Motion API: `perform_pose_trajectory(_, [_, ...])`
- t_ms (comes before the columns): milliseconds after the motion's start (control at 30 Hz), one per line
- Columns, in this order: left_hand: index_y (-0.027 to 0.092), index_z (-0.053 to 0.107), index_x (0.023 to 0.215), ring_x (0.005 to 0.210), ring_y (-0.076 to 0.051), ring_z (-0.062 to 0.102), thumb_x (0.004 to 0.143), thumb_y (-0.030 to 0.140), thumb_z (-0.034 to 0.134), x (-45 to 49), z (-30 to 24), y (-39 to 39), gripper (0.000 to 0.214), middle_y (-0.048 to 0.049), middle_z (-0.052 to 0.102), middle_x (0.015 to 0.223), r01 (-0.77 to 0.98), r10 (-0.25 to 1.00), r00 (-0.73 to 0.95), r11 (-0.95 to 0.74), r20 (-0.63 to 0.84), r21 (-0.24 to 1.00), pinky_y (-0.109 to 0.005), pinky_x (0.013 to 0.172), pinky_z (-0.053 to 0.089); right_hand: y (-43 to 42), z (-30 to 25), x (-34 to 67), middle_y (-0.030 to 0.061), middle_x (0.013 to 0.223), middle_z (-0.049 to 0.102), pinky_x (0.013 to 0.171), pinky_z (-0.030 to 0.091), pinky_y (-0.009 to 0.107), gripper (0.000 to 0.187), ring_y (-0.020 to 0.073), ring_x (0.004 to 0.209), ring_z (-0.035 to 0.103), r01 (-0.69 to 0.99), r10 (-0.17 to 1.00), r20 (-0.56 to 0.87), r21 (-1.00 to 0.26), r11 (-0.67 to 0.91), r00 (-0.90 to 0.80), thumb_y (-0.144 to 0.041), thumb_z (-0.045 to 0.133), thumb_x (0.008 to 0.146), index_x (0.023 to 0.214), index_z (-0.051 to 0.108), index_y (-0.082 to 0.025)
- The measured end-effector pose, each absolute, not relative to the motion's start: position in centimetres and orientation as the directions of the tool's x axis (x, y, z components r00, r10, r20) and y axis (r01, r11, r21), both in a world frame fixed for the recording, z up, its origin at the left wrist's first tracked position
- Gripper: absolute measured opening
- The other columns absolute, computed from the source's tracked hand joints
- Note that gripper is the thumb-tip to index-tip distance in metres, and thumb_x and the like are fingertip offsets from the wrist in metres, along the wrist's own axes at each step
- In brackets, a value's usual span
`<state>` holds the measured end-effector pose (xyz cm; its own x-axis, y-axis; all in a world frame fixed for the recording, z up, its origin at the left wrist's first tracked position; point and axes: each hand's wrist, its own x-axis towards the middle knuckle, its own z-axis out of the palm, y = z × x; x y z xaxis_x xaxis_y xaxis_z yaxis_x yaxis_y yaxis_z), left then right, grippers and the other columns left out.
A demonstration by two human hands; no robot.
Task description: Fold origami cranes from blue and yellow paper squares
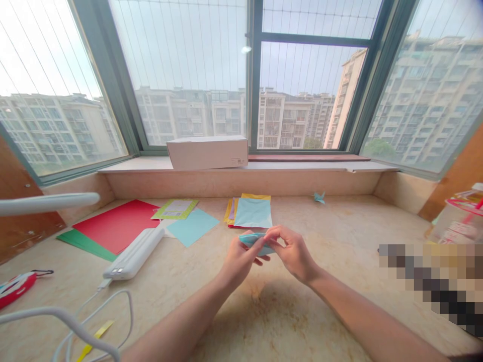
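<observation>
A small folded piece of light blue paper [252, 238] is held between my two hands above the counter. My left hand [241, 256] grips it from the left, thumb on top and fingers beneath. From the right, my right hand [292, 251] pinches its edge between thumb and forefinger. Parts of the paper are hidden by my fingers, so its exact shape is unclear. Just beyond my hands lies a stack of coloured paper with a light blue sheet [252, 212] on top. Farther off to the right sits a small folded blue paper figure [319, 197].
On the left are red paper [116, 223], green paper [85, 244], a blue sheet [194, 228], a green-edged packet [175, 208] and a white power bank [134, 256] with a looping cable. A white box [207, 153] rests on the sill. A plastic cup [462, 218] stands right.
</observation>
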<state>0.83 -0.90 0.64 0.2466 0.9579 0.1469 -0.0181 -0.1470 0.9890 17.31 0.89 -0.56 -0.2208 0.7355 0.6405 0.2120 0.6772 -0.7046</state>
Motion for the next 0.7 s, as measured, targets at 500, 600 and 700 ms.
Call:
perform_pose_trajectory(500, [0.018,0.054,0.119,0.096,-0.023,0.067,0.076,0.045,0.074,-0.1,-0.1,0.3,0.054,-0.0117,0.069,0.112,0.127,0.968,0.005,-0.249,0.251,0.960,-0.032,0.077,0.052,1.8,0.1,18.8,0.0016,0.090,0.068,0.068,0.046,0.027,0.025,0.0149,0.074,0.059,0.312,0.829,0.489,-0.770,0.557,-0.273,-0.029,0.057,0.091,0.115,0.057,-0.024])
perform_pose_trajectory(600, [0.017,0.063,0.106,0.087,-0.021,0.067,0.078,0.043,0.072,-0.6,0.1,0.5,0.039,-0.0094,0.072,0.103,0.295,0.937,0.093,-0.350,0.338,0.889,-0.031,0.076,0.051,1.9,0.4,19.5,0.0005,0.089,0.070,0.068,0.044,0.027,0.024,0.0144,0.072,0.056,0.368,0.817,0.437,-0.739,0.565,-0.376,-0.028,0.059,0.090,0.114,0.059,-0.025])
perform_pose_trajectory(700, [0.016,0.071,0.090,0.070,-0.018,0.064,0.083,0.045,0.065,-0.8,0.3,0.2,0.030,-0.0049,0.072,0.080,0.399,0.923,0.263,-0.370,0.282,0.839,-0.027,0.065,0.047,1.6,0.5,19.4,0.0002,0.088,0.071,0.066,0.043,0.026,0.022,0.0142,0.072,0.056,0.373,0.797,0.399,-0.727,0.576,-0.454,-0.027,0.060,0.089,0.111,0.061,-0.025])
